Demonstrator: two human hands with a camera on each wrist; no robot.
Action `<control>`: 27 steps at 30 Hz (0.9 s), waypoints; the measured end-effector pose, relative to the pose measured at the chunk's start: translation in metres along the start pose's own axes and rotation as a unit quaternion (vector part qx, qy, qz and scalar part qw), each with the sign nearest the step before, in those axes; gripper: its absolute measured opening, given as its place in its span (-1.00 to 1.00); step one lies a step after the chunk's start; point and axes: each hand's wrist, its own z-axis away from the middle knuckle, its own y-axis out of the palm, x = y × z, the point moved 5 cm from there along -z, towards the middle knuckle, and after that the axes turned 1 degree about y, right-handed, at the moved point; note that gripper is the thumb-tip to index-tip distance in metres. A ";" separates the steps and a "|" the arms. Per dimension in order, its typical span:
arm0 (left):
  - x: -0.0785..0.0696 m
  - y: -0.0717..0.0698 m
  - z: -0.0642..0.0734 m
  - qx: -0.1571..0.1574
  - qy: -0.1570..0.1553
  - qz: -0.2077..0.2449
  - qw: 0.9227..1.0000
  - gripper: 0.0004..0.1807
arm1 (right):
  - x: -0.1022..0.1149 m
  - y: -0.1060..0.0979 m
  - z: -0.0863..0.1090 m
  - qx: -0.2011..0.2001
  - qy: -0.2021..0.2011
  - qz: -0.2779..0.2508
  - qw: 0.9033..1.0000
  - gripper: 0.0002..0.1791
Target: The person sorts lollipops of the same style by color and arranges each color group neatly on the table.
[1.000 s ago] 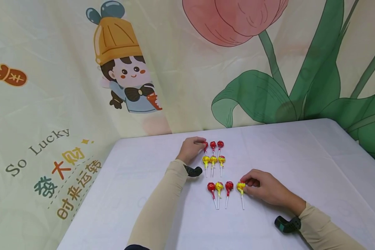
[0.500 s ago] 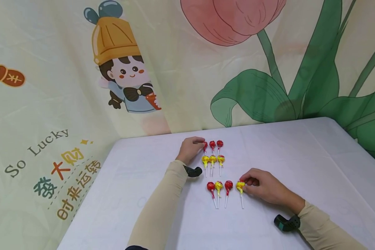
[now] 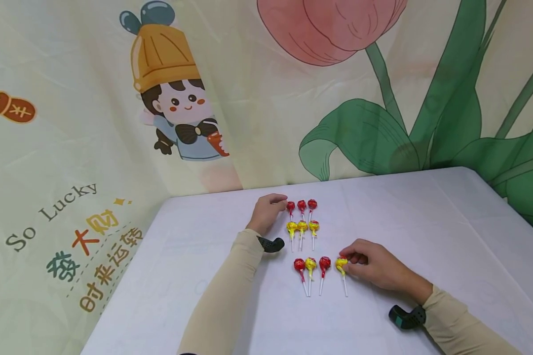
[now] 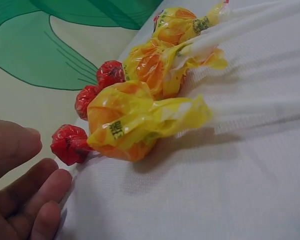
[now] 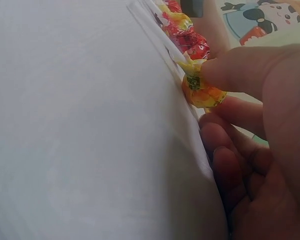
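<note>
"Left hand (image 3: 266, 213): thumb and fingers apart, holding nothing, just beside the leftmost red lollipop (image 3: 290, 206) of the back row. Right hand (image 3: 379, 266): thumb and finger pinch the end yellow lollipop (image 3: 341, 265) by its head, at the right of the front row."

"Change over the last half second?"

"Left hand. Its fingertips covered part of that red head; they now sit slightly farther left and the head shows whole. Right hand little changed."

"Meaning for the work?"

"Judgement: a release. The back row reads as placed, three red heads side by side. Directly in front lie three yellow lollipops (image 3: 302, 226). The pinched one looks like the open item — whether it rests fully on the white tabletop (image 3: 404, 217), I cannot tell."

"Front row order?"

"From left: first red lollipop (image 3: 299, 265) and inner yellow lollipop (image 3: 310, 265) close together, second red lollipop (image 3: 324, 264) slightly apart, then a wider gap before the pinched one."

"Containers?"

"Wrappers (image 4: 180, 117) are the only enclosures I can log. Red film on red heads, yellow on yellow, gathered at the neck where it shows clearly; white sticks (image 4: 270, 106) project outside. Contents hidden, though orange shows through the yellow film in the left wrist view."
</note>
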 end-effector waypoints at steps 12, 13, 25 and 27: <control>0.003 -0.008 0.010 0.007 0.005 0.035 0.999 -0.66 | -0.001 0.002 0.001 -0.006 -0.010 0.016 1.000 -0.73; 0.004 -0.009 0.012 0.007 0.004 0.037 0.999 -0.67 | 0.000 0.002 0.001 -0.006 -0.007 0.016 1.000 -0.73; -0.002 -0.010 0.040 0.022 0.006 0.055 0.998 -0.70 | 0.000 0.002 0.001 -0.009 0.027 -0.021 0.999 -0.76; -0.003 -0.009 0.044 0.026 0.011 0.056 0.998 -0.70 | -0.001 0.002 0.001 -0.010 0.038 -0.025 0.999 -0.77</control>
